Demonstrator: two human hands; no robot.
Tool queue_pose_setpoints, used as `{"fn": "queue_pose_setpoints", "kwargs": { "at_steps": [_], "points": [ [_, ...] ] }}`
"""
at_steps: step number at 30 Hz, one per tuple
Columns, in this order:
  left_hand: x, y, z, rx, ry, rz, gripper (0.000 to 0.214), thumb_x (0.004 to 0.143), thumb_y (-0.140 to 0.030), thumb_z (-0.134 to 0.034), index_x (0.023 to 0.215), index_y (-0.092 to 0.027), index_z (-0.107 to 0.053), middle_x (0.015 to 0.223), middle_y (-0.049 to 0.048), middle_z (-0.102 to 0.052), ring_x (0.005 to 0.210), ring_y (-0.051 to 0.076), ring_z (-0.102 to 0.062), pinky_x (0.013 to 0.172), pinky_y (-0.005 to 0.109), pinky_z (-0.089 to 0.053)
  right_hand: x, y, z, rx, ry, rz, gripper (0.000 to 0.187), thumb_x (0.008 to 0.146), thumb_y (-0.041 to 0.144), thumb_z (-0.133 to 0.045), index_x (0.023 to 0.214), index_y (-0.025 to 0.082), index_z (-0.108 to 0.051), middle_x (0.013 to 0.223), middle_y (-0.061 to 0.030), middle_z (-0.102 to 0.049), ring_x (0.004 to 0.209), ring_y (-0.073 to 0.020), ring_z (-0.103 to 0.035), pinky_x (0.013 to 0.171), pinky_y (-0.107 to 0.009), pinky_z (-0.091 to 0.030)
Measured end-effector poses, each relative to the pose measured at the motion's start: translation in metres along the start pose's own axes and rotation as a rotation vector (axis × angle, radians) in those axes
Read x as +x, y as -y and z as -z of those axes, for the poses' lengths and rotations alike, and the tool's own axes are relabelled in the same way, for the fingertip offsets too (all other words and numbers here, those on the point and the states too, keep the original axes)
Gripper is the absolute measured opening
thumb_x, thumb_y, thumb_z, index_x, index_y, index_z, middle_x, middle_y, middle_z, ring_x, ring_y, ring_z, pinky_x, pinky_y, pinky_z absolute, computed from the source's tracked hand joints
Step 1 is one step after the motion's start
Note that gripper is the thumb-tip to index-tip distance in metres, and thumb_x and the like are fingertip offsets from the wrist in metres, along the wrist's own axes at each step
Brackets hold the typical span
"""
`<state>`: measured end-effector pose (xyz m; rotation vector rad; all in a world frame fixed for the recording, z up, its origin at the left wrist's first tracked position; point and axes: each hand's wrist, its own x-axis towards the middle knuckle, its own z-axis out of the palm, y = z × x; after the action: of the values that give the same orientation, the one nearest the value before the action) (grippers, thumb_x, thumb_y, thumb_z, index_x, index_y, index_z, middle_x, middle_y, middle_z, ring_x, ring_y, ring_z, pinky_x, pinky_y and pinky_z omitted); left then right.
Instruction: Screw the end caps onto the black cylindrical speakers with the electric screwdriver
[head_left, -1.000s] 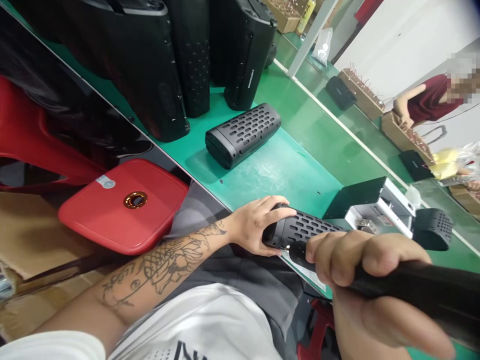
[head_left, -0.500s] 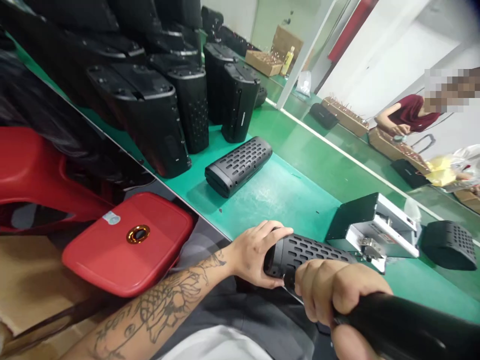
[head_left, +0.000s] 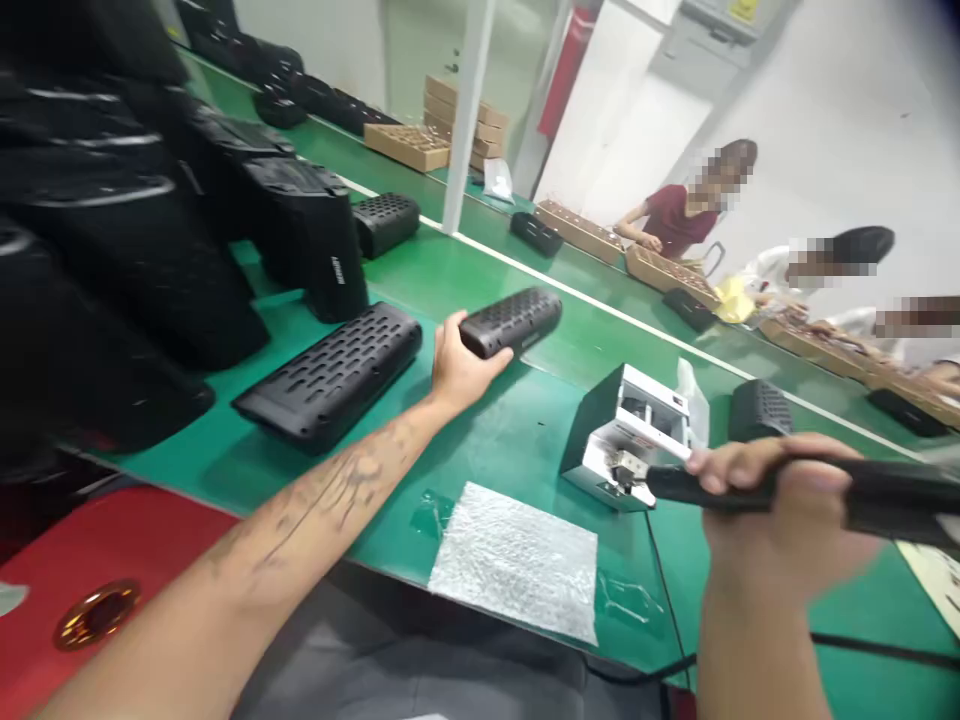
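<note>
My left hand (head_left: 461, 365) reaches over the green table, thumb and fingers closed round the near end of a black perforated speaker housing (head_left: 517, 318). To the left of that arm lies another black perforated housing (head_left: 337, 375). My right hand (head_left: 780, 500) is wrapped round a black electric screwdriver (head_left: 892, 490), which points left. Its tip is at the front of a small white-and-black screw feeder (head_left: 630, 430); I cannot tell whether a screw is on it. A crinkled silvery sheet (head_left: 517, 565) lies on the near table edge between my arms.
Large black speaker housings (head_left: 97, 260) stand close together at the left. Another perforated housing (head_left: 759, 410) sits behind the feeder. Across the white divider line, co-workers (head_left: 679, 220) sit by cardboard trays (head_left: 585, 232). A red stool (head_left: 150, 600) stands below left; a cable (head_left: 667, 580) crosses the table.
My left hand has carried the housing away from my body towards the far side. The screwdriver has gone from the housing to the screw feeder. The view has turned right, uncovering the silvery sheet.
</note>
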<state>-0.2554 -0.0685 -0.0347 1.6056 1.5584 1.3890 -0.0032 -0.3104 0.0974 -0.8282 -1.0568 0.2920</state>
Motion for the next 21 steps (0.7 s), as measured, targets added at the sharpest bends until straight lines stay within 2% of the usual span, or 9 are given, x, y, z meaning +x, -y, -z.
{"fn": "queue_pose_setpoints", "kwargs": {
  "at_steps": [3,5,7,9,12,15,18,19,21],
  "points": [
    [0.056,-0.032,-0.071,0.052,0.053,0.079,0.101,0.098,-0.035,-0.099,0.177,-0.010,-0.040,0.174,0.0315,-0.053,0.172,0.044,-0.056,0.148,0.055,-0.045,0.003,-0.025,0.001,-0.081,0.004,0.034,0.030,0.102,0.041,-0.099,0.106,0.022,-0.077,0.068,0.0058,-0.071,0.052,-0.0164,-0.066,0.058,-0.033,-0.067],
    [0.078,-0.041,-0.102,0.114,0.111,0.115,0.102,0.103,-0.036,-0.093,0.181,-0.006,-0.034,0.179,0.0370,-0.047,0.176,0.046,-0.051,0.147,0.056,-0.043,-0.002,-0.037,0.009,-0.106,0.030,0.035,0.028,0.106,0.039,-0.096,0.108,0.021,-0.075,0.071,0.0067,-0.071,0.054,-0.0149,-0.067,0.060,-0.031,-0.068],
    [0.088,-0.043,-0.118,0.193,0.184,0.128,0.107,0.105,-0.042,-0.091,0.185,-0.006,-0.029,0.184,0.0392,-0.041,0.177,0.048,-0.049,0.145,0.058,-0.044,-0.007,-0.046,0.017,-0.115,0.072,0.046,0.030,0.110,0.042,-0.094,0.110,0.019,-0.075,0.074,0.0073,-0.071,0.058,-0.0133,-0.069,0.064,-0.030,-0.069],
    [0.091,-0.042,-0.114,0.282,0.280,0.105,0.116,0.102,-0.050,-0.093,0.189,-0.009,-0.028,0.186,0.0385,-0.042,0.175,0.050,-0.051,0.144,0.060,-0.043,-0.010,-0.051,0.023,-0.115,0.112,0.050,0.030,0.113,0.043,-0.092,0.110,0.018,-0.076,0.077,0.0076,-0.070,0.061,-0.0118,-0.069,0.067,-0.028,-0.069],
    [0.086,-0.039,-0.065,0.409,0.437,0.006,0.112,0.093,-0.060,-0.098,0.183,-0.017,-0.050,0.182,0.0312,-0.056,0.174,0.054,-0.051,0.150,0.068,-0.030,-0.012,-0.056,0.026,-0.106,0.148,0.031,0.027,0.116,0.040,-0.089,0.109,0.017,-0.076,0.078,0.0080,-0.069,0.061,-0.0107,-0.067,0.067,-0.027,-0.068],
    [0.072,-0.023,0.030,0.583,0.457,-0.087,0.099,0.094,-0.070,-0.093,0.173,-0.017,-0.067,0.183,0.0287,-0.058,0.180,0.062,-0.037,0.151,0.083,-0.012,-0.014,-0.057,0.024,-0.095,0.150,0.017,0.025,0.116,0.037,-0.089,0.109,0.017,-0.075,0.079,0.0078,-0.069,0.062,-0.0108,-0.068,0.068,-0.027,-0.069],
    [0.054,0.009,0.131,0.933,0.375,-0.063,0.128,0.084,-0.094,-0.090,0.181,-0.016,-0.060,0.181,0.0295,-0.060,0.166,0.069,-0.049,0.137,0.095,-0.033,-0.017,-0.059,0.024,-0.088,0.149,0.000,0.026,0.116,0.038,-0.089,0.109,0.017,-0.076,0.079,0.0078,-0.068,0.063,-0.0108,-0.068,0.068,-0.027,-0.068],
    [0.049,0.021,0.157,0.952,0.360,0.024,0.143,0.074,-0.099,-0.094,0.187,-0.019,-0.055,0.180,0.0283,-0.061,0.160,0.069,-0.056,0.133,0.096,-0.040,-0.019,-0.060,0.024,-0.085,0.153,-0.009,0.027,0.116,0.040,-0.088,0.109,0.017,-0.076,0.078,0.0078,-0.068,0.062,-0.0106,-0.067,0.067,-0.026,-0.068],
    [0.042,0.038,0.194,0.952,0.404,0.105,0.155,0.074,-0.103,-0.092,0.197,-0.024,-0.039,0.175,0.0279,-0.066,0.142,0.063,-0.071,0.119,0.092,-0.058,-0.022,-0.059,0.023,-0.073,0.162,-0.030,0.029,0.116,0.042,-0.089,0.109,0.017,-0.076,0.077,0.0080,-0.068,0.061,-0.0104,-0.067,0.065,-0.026,-0.067]
  ]
}}
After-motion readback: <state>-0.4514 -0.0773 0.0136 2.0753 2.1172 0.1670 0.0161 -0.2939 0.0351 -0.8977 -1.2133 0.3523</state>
